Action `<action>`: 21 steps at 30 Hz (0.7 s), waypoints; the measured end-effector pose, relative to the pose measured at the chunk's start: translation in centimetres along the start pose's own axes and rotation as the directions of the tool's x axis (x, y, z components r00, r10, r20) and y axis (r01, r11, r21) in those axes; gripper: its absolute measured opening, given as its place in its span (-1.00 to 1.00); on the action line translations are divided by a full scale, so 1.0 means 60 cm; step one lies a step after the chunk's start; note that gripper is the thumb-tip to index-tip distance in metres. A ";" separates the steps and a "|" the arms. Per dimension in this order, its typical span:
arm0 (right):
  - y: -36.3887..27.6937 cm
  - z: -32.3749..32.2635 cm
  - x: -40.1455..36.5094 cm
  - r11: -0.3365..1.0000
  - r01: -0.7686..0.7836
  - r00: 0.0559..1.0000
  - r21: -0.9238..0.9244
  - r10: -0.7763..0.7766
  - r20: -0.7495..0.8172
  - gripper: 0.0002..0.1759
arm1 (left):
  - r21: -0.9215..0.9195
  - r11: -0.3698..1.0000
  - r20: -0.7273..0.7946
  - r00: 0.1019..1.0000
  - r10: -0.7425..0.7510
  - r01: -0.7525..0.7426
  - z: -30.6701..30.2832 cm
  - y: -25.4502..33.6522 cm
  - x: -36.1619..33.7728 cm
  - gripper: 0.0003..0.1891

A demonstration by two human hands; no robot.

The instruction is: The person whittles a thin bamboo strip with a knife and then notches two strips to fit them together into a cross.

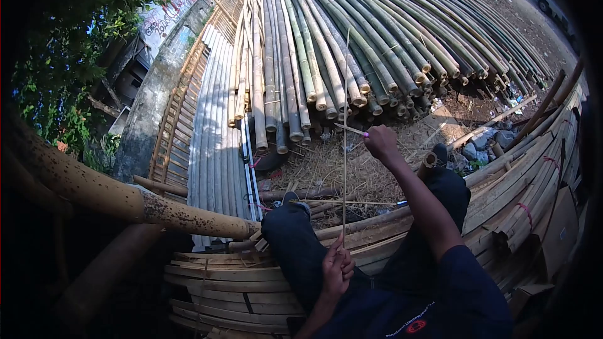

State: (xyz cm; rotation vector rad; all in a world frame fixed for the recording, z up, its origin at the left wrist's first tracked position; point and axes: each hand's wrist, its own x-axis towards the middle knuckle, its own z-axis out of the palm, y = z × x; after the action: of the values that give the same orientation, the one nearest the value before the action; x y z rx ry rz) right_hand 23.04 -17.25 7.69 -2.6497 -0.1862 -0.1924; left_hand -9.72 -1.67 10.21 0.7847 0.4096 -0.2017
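My left hand, low in front of my lap, is closed around the lower end of a long thin bamboo strip. The strip stands nearly upright in view, its far tip overlapping the stacked poles. Farther out, my right hand is closed on a knife, with its arm stretched forward. The narrow pointed knife blade sticks out to the left and crosses the strip in this view. Most of the knife handle is hidden in my fist; a pink bit shows at its front.
A large stack of bamboo poles fills the area ahead, cut ends toward me. Split bamboo slats lie around my legs. A thick bamboo pole crosses at left, near corrugated sheets. Shavings cover the ground; stones lie at right.
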 end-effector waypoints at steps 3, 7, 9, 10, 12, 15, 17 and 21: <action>-0.016 0.013 -0.021 0.989 -0.058 0.998 0.137 0.062 -0.025 -0.70 | 0.026 1.000 -0.025 1.000 -0.004 0.005 -0.007 0.001 0.010 -0.56; -0.029 0.005 -0.041 0.977 -0.001 0.998 0.215 -0.013 0.060 -0.71 | 0.069 0.997 -0.041 0.999 0.029 -0.026 -0.008 0.027 0.033 -0.54; -0.048 0.001 -0.064 0.878 0.350 0.912 0.327 -0.400 0.097 -0.70 | 0.078 0.994 -0.032 0.996 0.084 -0.081 -0.002 0.045 0.053 -0.56; -0.060 0.002 -0.078 0.844 0.409 0.855 0.346 -0.487 0.177 -0.71 | 0.092 0.990 -0.033 0.994 0.105 -0.102 0.001 0.053 0.063 -0.58; -0.087 0.006 -0.111 0.769 0.498 0.736 0.400 -0.619 0.275 -0.72 | 0.091 0.990 -0.040 0.993 0.115 -0.111 0.012 0.070 0.080 -0.59; -0.114 0.021 -0.145 0.702 0.588 0.661 0.402 -0.703 0.262 -0.74 | 0.066 0.989 -0.046 0.990 0.132 -0.129 0.021 0.083 0.095 -0.61; -0.120 0.018 -0.152 0.698 0.609 0.683 0.376 -0.703 0.198 -0.76 | 0.087 0.986 -0.050 0.988 0.146 -0.141 0.025 0.083 0.095 -0.61; -0.092 0.002 -0.106 0.827 0.479 0.859 0.295 -0.510 0.035 -0.73 | 0.097 0.987 -0.025 0.992 0.128 -0.125 0.031 0.053 0.053 -0.62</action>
State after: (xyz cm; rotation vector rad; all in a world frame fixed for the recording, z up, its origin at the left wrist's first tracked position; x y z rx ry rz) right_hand 15.93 -12.98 8.97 -2.2809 -0.8812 -0.1680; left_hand -5.32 -0.90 12.06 0.9053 0.3805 -0.0911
